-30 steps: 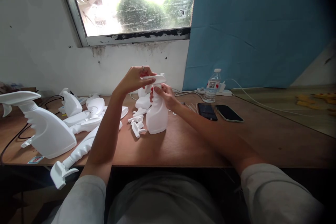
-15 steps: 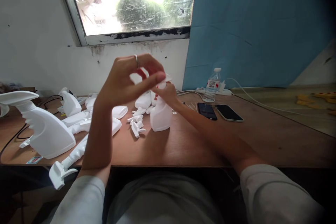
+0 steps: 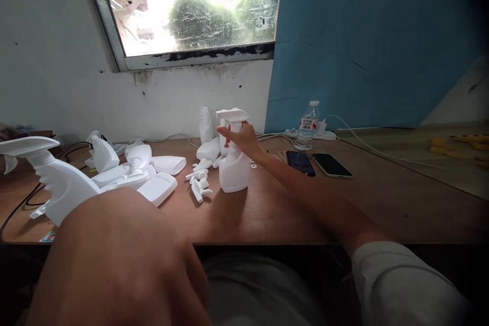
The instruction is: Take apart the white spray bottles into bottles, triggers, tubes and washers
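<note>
Several fingers of your right hand (image 3: pixel 246 138) wrap the neck of the white plastic spray bottle (image 3: pixel 234 170), upright on the brown wooden table (image 3: pixel 290 209); your blurred left hand (image 3: pixel 122 257) overlaps the table's near edge, its finger state impossible to tell.

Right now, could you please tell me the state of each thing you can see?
Held spray bottle: upright, head on.
Right hand: around its neck.
Left hand: close to camera, fingers mostly hidden.
Spray heads: lying loose.
Rear bottle: upright, headless.
Water bottle: upright, capped.
Two phones: flat, screens dark.
</note>
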Tool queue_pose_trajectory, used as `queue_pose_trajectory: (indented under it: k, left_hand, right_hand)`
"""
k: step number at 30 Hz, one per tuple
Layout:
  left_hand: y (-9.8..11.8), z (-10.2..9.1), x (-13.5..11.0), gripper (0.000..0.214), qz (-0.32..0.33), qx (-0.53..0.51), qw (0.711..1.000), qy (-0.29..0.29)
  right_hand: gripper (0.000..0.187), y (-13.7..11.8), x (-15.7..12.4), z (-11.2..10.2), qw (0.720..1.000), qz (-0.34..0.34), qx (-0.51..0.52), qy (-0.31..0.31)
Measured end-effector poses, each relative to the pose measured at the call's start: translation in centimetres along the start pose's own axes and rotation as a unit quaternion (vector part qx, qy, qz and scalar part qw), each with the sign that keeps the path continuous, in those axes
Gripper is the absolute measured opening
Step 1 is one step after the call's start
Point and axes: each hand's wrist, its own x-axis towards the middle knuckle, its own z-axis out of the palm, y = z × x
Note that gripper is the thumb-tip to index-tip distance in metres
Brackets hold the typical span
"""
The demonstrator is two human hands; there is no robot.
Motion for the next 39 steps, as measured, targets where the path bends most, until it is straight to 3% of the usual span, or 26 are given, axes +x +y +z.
queue_pose_trajectory:
  k: [1,3,5,7,9,11,13,15,16,18,22,25,28,33,39]
  left_hand:
    - [0.0,0.1,0.1,0.035,0.063,0.042,0.991,-0.107]
    - [-0.3,0.4,0.0,0.035,0.192,0.167,0.921,-0.295]
    - [-0.7,1.0,-0.4,0.032,0.239,0.292,0.848,-0.372]
    - [-0.8,1.5,-0.9,0.031,0.239,0.409,0.792,-0.386]
    - [-0.2,1.6,-1.1,0.033,0.236,0.474,0.772,-0.351]
    - [1.0,1.0,-0.7,0.035,0.235,0.471,0.807,-0.268]
    - [2.3,0.0,0.8,0.033,0.226,0.418,0.871,-0.129]
    - [2.9,-1.1,3.0,0.029,0.211,0.356,0.909,0.043]
    - [2.9,-1.5,4.3,0.030,0.212,0.334,0.909,0.130]
    - [2.2,-2.2,6.7,0.034,0.220,0.332,0.893,0.212]
    - [0.2,-2.8,9.7,0.037,0.231,0.402,0.860,0.213]
    - [-0.4,-3.5,9.6,0.027,0.233,0.428,0.834,0.258]
    - [-0.5,-4.8,8.5,0.025,0.207,0.452,0.815,0.297]
    - [-2.0,-7.7,8.1,0.024,0.120,0.475,0.793,0.362]
    - [-7.2,-10.7,10.9,0.020,-0.051,0.505,0.786,0.353]
  right_hand:
    - [0.028,0.0,0.0,0.0,1.000,0.002,-0.006,0.003]
    - [0.024,0.1,0.1,0.0,0.999,0.011,-0.026,0.017]
    - [0.025,0.2,0.1,0.0,1.000,0.005,-0.026,0.011]
    - [0.032,0.3,0.2,0.0,1.000,-0.003,0.002,-0.010]
    - [0.039,0.4,0.3,-0.1,0.998,-0.008,0.054,-0.045]
    - [0.040,0.2,0.4,-0.6,0.988,-0.015,0.114,-0.105]
    - [0.035,-0.3,0.3,-1.2,0.971,-0.046,0.156,-0.174]
    - [0.030,-1.3,0.1,-2.0,0.960,-0.087,0.160,-0.215]
    - [0.029,-1.9,-0.1,-2.3,0.959,-0.103,0.145,-0.219]
    - [0.028,-3.0,-0.6,-2.9,0.967,-0.120,0.097,-0.201]
    - [0.027,-4.3,-1.4,-3.1,0.977,-0.151,0.027,-0.149]
    - [0.033,-4.3,-1.2,-3.1,0.969,-0.174,0.004,-0.173]
    - [0.051,-4.1,-0.3,-3.7,0.962,-0.211,0.023,-0.173]
    - [0.039,-3.8,1.3,-6.3,0.965,-0.222,0.055,-0.131]
    - [0.019,-4.2,2.0,-8.7,0.973,-0.200,0.046,-0.106]
